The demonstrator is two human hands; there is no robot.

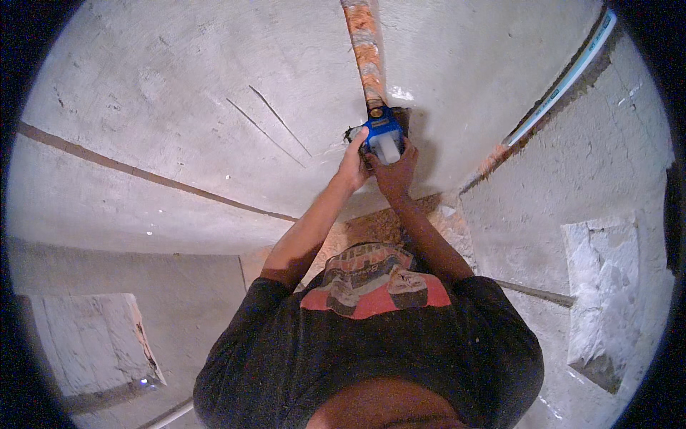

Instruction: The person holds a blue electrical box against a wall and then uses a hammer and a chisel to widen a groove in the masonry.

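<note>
A blue plastic box-like piece [380,130] with a whitish middle and a small brass-coloured round part sits against the grey wall at the lower end of a narrow orange chase [366,53]. My left hand [355,161] grips its left side, thumb up along the blue edge. My right hand [394,173] has its fingers curled round the lower right of the same piece. A dark, rough-edged recess shows around it, partly hidden by the piece and my hands.
A pale pipe [564,80] runs in a cut groove at the upper right. A long brown groove [148,173] crosses the left wall. Rough pale recessed patches [86,342] [602,293] sit low at both sides. Rubble [371,228] shows below my hands, beyond my dark shirt.
</note>
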